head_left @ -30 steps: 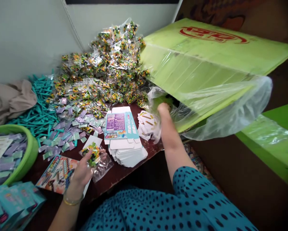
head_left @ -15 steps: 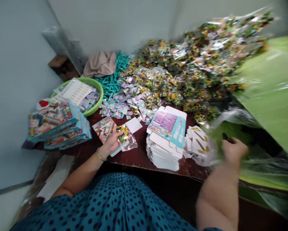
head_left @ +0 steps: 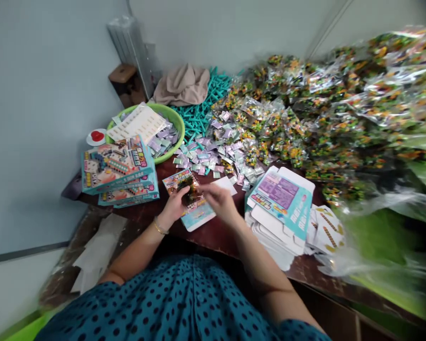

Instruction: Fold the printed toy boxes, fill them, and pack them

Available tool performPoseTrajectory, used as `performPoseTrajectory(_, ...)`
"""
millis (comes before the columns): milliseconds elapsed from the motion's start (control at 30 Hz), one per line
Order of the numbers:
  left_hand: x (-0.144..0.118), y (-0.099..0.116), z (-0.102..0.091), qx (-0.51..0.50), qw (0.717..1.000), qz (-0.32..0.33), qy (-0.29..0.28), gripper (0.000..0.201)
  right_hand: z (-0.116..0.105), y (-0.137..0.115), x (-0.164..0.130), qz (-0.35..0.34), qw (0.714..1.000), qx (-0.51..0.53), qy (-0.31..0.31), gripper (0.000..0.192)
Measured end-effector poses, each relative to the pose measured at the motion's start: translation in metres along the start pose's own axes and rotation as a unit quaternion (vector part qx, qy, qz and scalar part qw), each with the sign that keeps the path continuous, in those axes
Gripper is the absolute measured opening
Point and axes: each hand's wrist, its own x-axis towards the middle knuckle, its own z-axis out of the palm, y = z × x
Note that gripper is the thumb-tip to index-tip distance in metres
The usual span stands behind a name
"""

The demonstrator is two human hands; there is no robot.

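Your left hand [head_left: 175, 207] and right hand [head_left: 220, 202] together pinch a small bag of beads [head_left: 190, 192] over a printed card [head_left: 191, 201] near the table's near edge. Right: stacked flat cartons [head_left: 280, 208]. Farther: green basin [head_left: 173, 142], bag heap [head_left: 305, 118].

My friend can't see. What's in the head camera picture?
Both hands, left hand and right hand, meet over a small clear bag of colourful pieces above a printed card on a dark table. Flat boxes and heaps of similar bags lie nearby.
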Motion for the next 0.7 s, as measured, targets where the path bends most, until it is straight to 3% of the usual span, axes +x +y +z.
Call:
performPoseTrajectory(67,0.003,0.01,-0.015,0.0,1.0,-0.014,0.014,0.037,-0.005,0.025,0.061,0.055,0.992,-0.108,0.031,0.045)
performPoseTrajectory(100,0.003,0.013,-0.022,0.0,1.0,-0.02,0.017,0.039,-0.004,0.038,0.093,0.074,0.98,-0.184,0.007,0.049)
performPoseTrajectory(167,0.003,0.017,-0.031,0.0,0.999,-0.032,0.022,0.038,0.004,0.063,0.15,0.087,0.968,-0.23,-0.042,0.049)
performPoseTrajectory(233,0.003,0.018,-0.036,-0.004,0.998,-0.051,0.026,0.036,0.013,0.083,0.187,0.1,0.952,-0.274,-0.092,0.044)
performPoseTrajectory(300,0.003,0.018,-0.038,-0.01,0.998,-0.061,0.034,0.035,0.016,0.094,0.199,0.121,0.94,-0.303,-0.102,0.039)
performPoseTrajectory(400,0.004,0.015,-0.038,-0.021,0.998,-0.038,0.038,0.036,0.013,0.082,0.168,0.149,0.931,-0.329,-0.05,0.042)
performPoseTrajectory(500,0.006,0.007,-0.031,-0.019,1.0,0.007,0.008,0.04,0.025,0.038,0.091,0.1,0.934,-0.342,0.028,0.048)
performPoseTrajectory(600,0.01,-0.005,-0.021,0.028,0.997,0.071,0.013,0.042,0.049,-0.014,0.011,0.067,0.935,-0.346,-0.031,0.05)
performPoseTrajectory(667,0.012,-0.013,-0.015,0.06,0.992,0.096,0.053,0.039,0.054,-0.034,-0.021,0.08,0.936,-0.341,-0.042,0.049)
performPoseTrajectory(700,0.011,-0.016,-0.012,0.069,0.991,0.095,0.07,0.037,0.053,-0.037,-0.03,0.092,0.94,-0.328,-0.019,0.052)
